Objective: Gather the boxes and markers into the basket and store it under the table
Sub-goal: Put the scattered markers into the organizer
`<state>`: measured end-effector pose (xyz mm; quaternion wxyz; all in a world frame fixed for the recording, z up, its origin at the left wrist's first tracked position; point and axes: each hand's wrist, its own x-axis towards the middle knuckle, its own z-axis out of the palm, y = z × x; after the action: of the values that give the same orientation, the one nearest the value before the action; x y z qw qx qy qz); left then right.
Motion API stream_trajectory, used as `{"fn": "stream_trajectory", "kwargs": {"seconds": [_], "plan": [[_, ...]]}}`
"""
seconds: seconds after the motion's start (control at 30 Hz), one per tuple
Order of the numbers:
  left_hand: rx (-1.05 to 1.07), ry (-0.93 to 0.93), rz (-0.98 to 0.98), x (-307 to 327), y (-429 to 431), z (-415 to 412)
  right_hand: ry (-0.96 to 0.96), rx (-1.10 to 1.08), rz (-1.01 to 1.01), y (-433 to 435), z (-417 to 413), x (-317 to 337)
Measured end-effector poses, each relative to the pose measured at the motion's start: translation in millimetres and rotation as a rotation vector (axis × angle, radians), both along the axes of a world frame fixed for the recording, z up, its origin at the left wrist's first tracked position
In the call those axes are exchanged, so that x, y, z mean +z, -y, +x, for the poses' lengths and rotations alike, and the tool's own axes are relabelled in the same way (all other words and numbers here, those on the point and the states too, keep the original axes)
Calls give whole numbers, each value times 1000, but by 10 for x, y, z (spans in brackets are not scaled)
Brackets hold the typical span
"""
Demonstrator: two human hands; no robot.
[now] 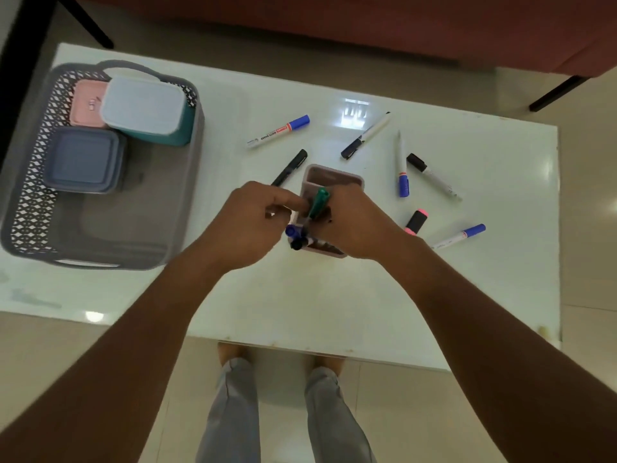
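A grey lattice basket (30, 202) stands at the table's left with a pink box (85, 103), a teal box with a white lid (143, 108) and a grey-blue box (85, 160) inside. At the centre a pink holder (329, 178) stands with blue and black markers (295, 237) in its near end. My left hand (248, 225) pinches a green marker (319, 202) over the holder. My right hand (357, 222) grips the holder's right side. Several markers lie loose: blue-capped (278, 131), black (290, 167), dark-capped (365, 135), another blue-capped (402, 165).
More loose markers lie on the right: a black-capped one (432, 175), a pink highlighter (417, 222) and a blue-capped one (459, 236). The white glossy table (334, 302) ends near my legs. A red sofa (367, 25) stands beyond the far edge.
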<state>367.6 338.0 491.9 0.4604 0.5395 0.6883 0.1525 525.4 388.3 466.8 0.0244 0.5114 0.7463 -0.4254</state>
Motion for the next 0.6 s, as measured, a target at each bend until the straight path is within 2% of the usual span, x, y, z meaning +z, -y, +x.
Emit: {"fn": "stream_trajectory", "kwargs": {"seconds": [0.17,0.27,0.4,0.6], "plan": [[37,11,37,-161,73,54,-2,2,11,64,63,-89],[70,29,40,-228,121,46,76,-4,89,66,82,-83],[96,10,25,-337,185,26,124,135,109,130,50,-138],[175,34,36,-358,220,85,2,30,111,85,116,-91]]}}
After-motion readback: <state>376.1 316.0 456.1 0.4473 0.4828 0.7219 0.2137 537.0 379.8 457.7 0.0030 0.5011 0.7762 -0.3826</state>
